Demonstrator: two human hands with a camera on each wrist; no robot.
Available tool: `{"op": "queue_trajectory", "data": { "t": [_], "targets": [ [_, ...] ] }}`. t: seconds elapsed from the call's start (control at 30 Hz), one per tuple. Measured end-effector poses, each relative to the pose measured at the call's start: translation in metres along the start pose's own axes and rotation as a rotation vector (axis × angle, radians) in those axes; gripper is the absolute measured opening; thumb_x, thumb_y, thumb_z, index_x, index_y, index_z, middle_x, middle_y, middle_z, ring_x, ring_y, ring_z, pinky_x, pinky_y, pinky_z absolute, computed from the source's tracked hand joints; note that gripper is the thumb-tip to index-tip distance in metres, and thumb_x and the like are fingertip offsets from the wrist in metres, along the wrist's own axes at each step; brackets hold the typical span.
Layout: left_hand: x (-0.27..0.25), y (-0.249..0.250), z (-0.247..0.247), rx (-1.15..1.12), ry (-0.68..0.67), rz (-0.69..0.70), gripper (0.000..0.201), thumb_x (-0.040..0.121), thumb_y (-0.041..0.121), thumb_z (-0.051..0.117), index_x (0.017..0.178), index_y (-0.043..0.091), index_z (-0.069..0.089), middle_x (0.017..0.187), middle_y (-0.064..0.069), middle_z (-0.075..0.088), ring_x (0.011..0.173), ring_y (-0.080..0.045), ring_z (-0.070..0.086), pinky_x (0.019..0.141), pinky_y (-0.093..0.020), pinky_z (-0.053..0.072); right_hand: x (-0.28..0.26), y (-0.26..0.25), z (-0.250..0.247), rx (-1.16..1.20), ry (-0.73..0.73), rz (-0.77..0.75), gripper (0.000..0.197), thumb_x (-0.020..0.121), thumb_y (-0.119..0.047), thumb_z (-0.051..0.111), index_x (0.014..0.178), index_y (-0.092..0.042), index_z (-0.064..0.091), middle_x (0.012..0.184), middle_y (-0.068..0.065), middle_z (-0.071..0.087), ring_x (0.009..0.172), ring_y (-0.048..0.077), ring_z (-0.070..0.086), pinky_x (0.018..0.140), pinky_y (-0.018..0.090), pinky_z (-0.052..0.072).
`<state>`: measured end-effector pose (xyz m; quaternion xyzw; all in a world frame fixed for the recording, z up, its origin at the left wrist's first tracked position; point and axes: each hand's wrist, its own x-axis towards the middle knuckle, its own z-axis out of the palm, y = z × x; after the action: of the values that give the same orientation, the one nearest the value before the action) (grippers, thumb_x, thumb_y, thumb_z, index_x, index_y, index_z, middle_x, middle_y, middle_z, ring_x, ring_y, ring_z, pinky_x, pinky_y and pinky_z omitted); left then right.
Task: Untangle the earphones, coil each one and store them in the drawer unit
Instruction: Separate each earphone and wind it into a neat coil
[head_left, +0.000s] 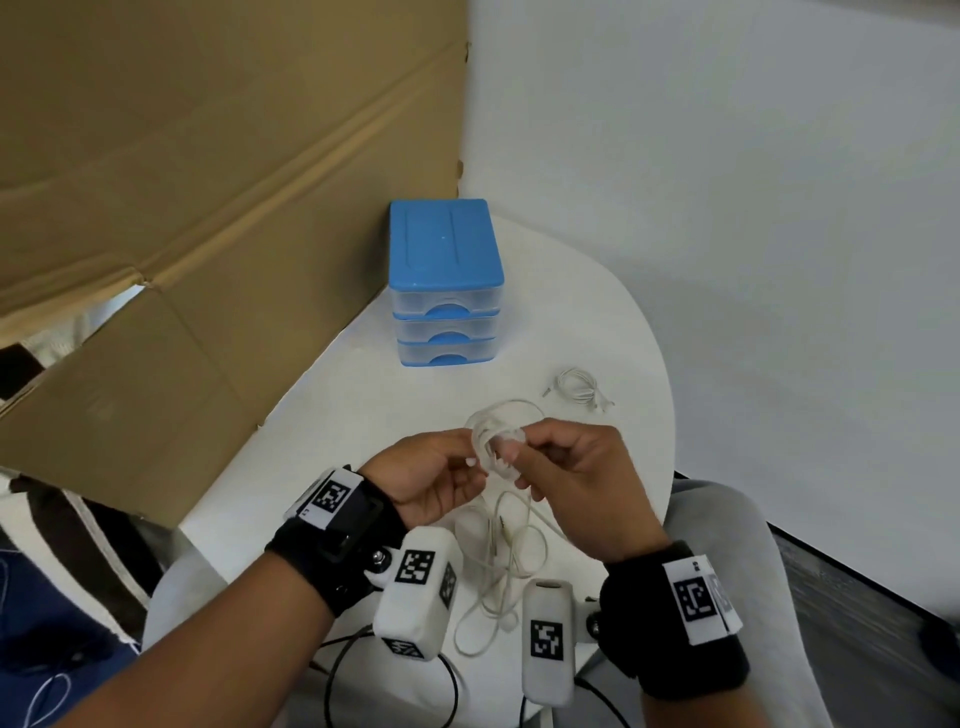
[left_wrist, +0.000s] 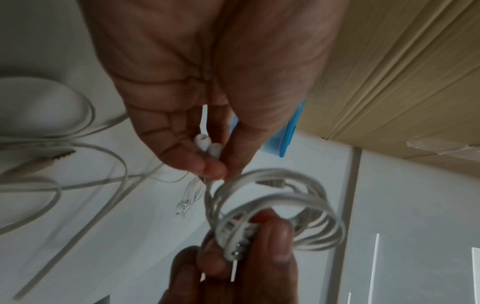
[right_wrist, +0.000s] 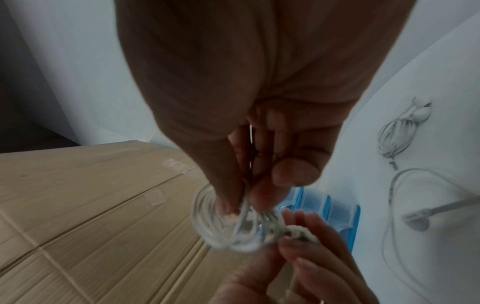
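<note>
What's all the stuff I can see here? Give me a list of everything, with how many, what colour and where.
Coil in hand: one, white earphone cable, held above the table between both hands.
Finished coil: one, white, lying on the table right of the drawer unit.
Loose earphones: white tangle on the table below the hands; how many I cannot tell.
Drawer unit: one, blue top with three clear drawers, all shut, at the back of the table.
Table: one, white, round-edged.
Cardboard sheet: one, brown, standing at the left.
Wrist cameras: two, white, with black-and-white markers.
Left hand: pinches the earbud ends.
Right hand: grips the coil.
</note>
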<state>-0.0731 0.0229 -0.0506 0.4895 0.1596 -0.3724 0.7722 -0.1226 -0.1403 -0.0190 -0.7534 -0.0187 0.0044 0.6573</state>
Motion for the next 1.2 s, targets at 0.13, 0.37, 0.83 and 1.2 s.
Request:
{"op": "queue_trajectory", "data": {
  "t": [0.13,0.37,0.83,1.2],
  "targets": [
    [-0.001,-0.005,0.001,0.056,-0.001,0.011,0.043,0.072,0.014,0.068,0.107,-0.011,0.064,0.105,-0.027,0.062,0.09,-0.029,0.062,0.073,-0.03,0.056,-0.004,0.004,0.007,-0.077,-0.186,0.031,0.012,0.083,-0.006,0.073,0.079,-0.016,0.078,0.074,0.002,0.074,0.064,0.009,0.06,0.065,0.026,0.05],
    [0.002,-0.003,0.003,-0.022,0.0,-0.032,0.07,0.093,0.05,0.044,0.121,-0.013,0.056,0.119,-0.031,0.054,0.107,-0.038,0.052,0.092,-0.041,0.05,-0.003,0.004,0.003,-0.087,-0.081,0.075,0.013,0.084,-0.011,0.072,0.073,-0.017,0.076,0.061,-0.006,0.068,0.055,0.005,0.055,0.055,0.016,0.041],
    [-0.01,0.001,0.009,0.286,-0.138,0.172,0.051,0.065,-0.003,0.073,0.115,-0.001,0.065,0.108,-0.019,0.067,0.098,-0.026,0.066,0.093,-0.036,0.054,-0.004,0.007,0.001,-0.222,0.073,0.059,0.015,0.084,-0.01,0.071,0.071,-0.015,0.074,0.053,-0.014,0.066,0.05,-0.002,0.059,0.052,0.01,0.043],
    [-0.01,-0.001,0.016,0.484,0.073,0.315,0.031,0.081,-0.007,0.066,0.107,0.008,0.071,0.097,-0.011,0.074,0.086,-0.016,0.067,0.084,-0.032,0.055,-0.003,0.017,0.007,-0.352,0.122,-0.001,0.009,0.084,-0.017,0.072,0.076,-0.014,0.076,0.062,-0.008,0.07,0.055,0.003,0.062,0.053,0.01,0.043]
  ]
}}
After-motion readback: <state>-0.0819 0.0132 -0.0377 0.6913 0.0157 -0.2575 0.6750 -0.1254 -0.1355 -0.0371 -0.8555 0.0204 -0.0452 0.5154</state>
